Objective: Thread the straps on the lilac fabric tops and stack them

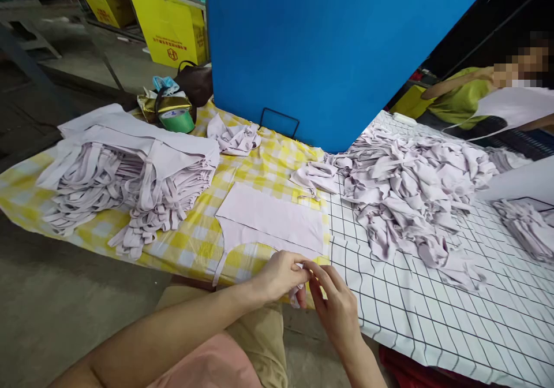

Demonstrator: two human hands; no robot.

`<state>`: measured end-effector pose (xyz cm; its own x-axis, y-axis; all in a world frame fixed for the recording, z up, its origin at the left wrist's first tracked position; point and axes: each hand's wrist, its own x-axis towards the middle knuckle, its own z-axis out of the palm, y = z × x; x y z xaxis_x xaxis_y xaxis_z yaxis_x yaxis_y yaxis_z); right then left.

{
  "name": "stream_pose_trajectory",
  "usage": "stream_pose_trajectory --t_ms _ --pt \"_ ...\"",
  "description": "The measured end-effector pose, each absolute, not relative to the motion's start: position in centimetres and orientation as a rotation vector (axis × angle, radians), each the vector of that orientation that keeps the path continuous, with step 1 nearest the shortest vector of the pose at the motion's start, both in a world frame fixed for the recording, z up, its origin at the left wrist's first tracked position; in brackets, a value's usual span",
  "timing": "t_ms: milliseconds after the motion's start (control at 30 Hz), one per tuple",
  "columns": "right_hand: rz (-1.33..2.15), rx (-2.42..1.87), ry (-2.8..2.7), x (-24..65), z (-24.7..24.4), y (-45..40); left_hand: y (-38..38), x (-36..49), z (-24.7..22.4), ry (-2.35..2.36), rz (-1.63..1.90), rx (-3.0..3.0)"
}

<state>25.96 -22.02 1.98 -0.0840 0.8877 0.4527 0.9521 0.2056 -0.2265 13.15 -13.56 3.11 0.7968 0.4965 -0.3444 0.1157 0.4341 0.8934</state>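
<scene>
A pale lilac camisole lies flat on the yellow checked cloth in front of me, one strap hanging toward the near edge. My left hand is closed at the camisole's near right corner, with a bunched bit of the strap showing under its fingers. Close against it, my right hand has its thumb and bent fingers drawn together at the left fingertips. What lies between the right fingertips is too small and hidden to make out.
At left is a stack of camisoles with straps hanging down. A loose heap of lilac garments covers the grid-patterned cloth at right. A blue board stands behind. Green tape sits back left; another person handles fabric at far right.
</scene>
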Motion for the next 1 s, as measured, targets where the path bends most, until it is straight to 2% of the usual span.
stream_pose_trajectory --t_ms 267,500,633,733,933,1000 --pt "-0.206 -1.744 -1.843 25.7 1.8 -22.1 -13.6 12.6 2.9 0.652 0.264 1.042" --pt "0.376 -1.804 -1.665 25.4 1.6 -22.0 -13.8 12.3 2.6 0.604 0.271 1.053" --pt "0.521 -1.827 -1.618 25.7 1.6 -21.6 -13.9 12.1 2.8 0.603 0.243 1.148" --pt "0.433 -1.817 -1.662 25.7 1.4 -21.4 -14.0 12.1 2.8 0.617 0.252 1.141" --pt "-0.143 -1.793 -1.919 25.6 0.5 -21.3 -14.1 12.2 2.3 0.654 0.296 1.086" --pt "-0.202 -1.810 -1.972 25.5 0.3 -21.3 -14.0 12.2 2.2 0.653 0.314 1.076"
